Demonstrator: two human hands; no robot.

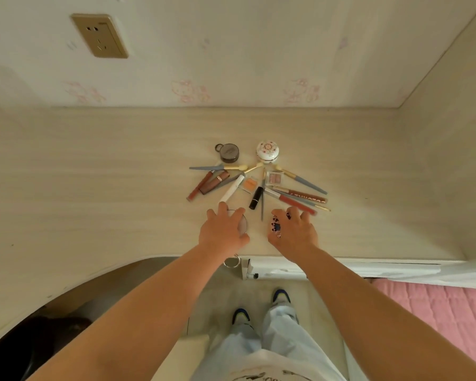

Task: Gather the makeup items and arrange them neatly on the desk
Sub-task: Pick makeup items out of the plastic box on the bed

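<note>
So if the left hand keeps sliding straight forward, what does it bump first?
Probably the white tube: the left hand points up the desk, and that tube's near end lies just beyond its fingertips.

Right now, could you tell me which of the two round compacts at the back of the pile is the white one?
The white floral compact, on the right; the one left of it is dark grey with a ring loop.

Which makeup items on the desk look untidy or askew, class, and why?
The pencils, brushes and tubes lie fanned at crossing angles, some overlapping, below the two round compacts. A slim grey pencil juts toward the hands. Left hand covers a round item; right hand grips a patterned one. Nothing looks spilled or broken.
</note>
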